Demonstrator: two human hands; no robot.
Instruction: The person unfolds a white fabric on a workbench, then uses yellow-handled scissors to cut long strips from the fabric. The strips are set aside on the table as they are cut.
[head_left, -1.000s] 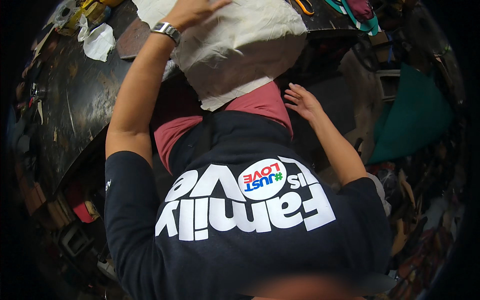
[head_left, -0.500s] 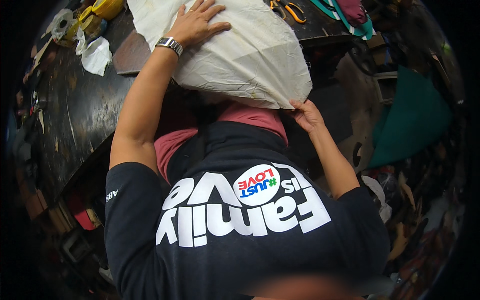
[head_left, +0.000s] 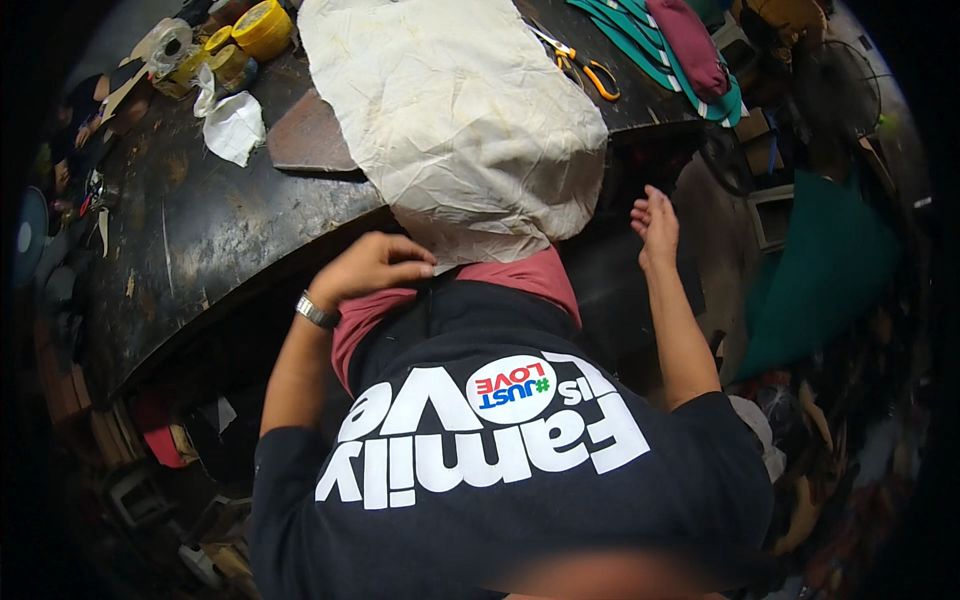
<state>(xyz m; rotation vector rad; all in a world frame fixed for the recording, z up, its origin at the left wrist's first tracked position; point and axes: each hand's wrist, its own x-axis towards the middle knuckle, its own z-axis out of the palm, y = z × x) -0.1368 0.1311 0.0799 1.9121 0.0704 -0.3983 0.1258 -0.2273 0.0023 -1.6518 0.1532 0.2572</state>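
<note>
Has the left hand (head_left: 375,268) at the near corner of the pale cloth (head_left: 460,120); cannot tell if pinching with its narrow grip. Has the right hand (head_left: 657,230) loosely open, apart from it. Shows this cloth draped from the worktop (head_left: 200,220) to red trousers (head_left: 535,285), hiding part of a brown slab (head_left: 312,135), cut off above. Farther, shows an orange-handled tool (head_left: 567,52), kind unclear, and yellow rolls (head_left: 262,30).

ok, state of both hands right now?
Left hand: part curled, fingertips at the near left corner of the cream fabric sheet; can't tell if pinching it.
Right hand: open, holding nothing, clear of the sheet.
</note>
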